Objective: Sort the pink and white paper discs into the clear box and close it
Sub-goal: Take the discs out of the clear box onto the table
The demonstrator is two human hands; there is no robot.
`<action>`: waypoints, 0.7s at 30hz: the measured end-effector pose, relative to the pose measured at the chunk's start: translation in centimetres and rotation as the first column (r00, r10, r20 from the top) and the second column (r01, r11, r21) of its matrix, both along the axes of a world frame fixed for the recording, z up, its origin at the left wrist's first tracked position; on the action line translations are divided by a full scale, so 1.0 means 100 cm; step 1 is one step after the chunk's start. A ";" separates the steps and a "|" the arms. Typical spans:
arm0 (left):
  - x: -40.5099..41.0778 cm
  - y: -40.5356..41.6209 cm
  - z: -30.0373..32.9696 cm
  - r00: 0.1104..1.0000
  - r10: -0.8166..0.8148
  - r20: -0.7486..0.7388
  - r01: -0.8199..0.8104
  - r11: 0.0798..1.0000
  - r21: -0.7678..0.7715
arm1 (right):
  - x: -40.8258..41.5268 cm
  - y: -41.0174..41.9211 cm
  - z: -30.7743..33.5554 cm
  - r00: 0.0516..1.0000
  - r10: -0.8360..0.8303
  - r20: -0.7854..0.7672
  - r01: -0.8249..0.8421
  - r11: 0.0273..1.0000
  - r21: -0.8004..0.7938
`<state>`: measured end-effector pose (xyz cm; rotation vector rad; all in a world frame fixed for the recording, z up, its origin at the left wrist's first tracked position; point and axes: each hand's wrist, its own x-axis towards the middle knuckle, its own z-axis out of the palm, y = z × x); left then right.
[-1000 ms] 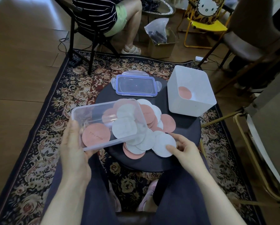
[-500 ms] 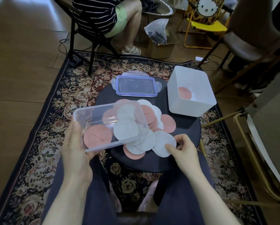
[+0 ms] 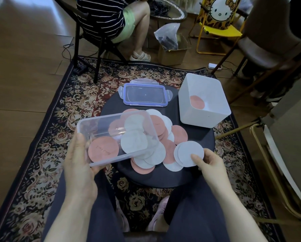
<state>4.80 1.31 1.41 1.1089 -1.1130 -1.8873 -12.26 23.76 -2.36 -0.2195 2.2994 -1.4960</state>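
Currently mid-sort, head view only. Left hand point(image 3: 79, 165) grips the near rim of the box point(image 3: 114, 137), thumb over the edge, fingers underneath; box is held tilted above the left part of the stool point(image 3: 195, 173), mouth toward the pile. Inside it: one pink disc point(image 3: 103, 148) and what looks like a white disc point(image 3: 134, 141) or two; other discs seen through the clear wall probably lie on the stool behind it, can't separate them cleanly.

Right hand point(image 3: 209, 163) pinches white discs point(image 3: 189, 153) at their near edge, thumb on top, looks like two stacked, lifted just off the pile's right side. Loose pile point(image 3: 165, 133) of pink and white covers the stool top, partly under the box.

Lid point(image 3: 144, 93) lies flat at the far side, apart from the box. White tub point(image 3: 204, 102) at far right holds one pink disc.

Judgement: step is loading, early stage, most discs are outside. Next move: carry the pinched discs left into the box mouth and release flat. Paper is thin; stacked ones may fan or slip. Lid comes last.
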 end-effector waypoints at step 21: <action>-0.006 0.027 0.006 0.987 -0.159 -0.018 0.158 0.987 -0.014 | 0.021 -0.039 0.070 0.938 0.219 -0.267 -0.282 0.932 -0.226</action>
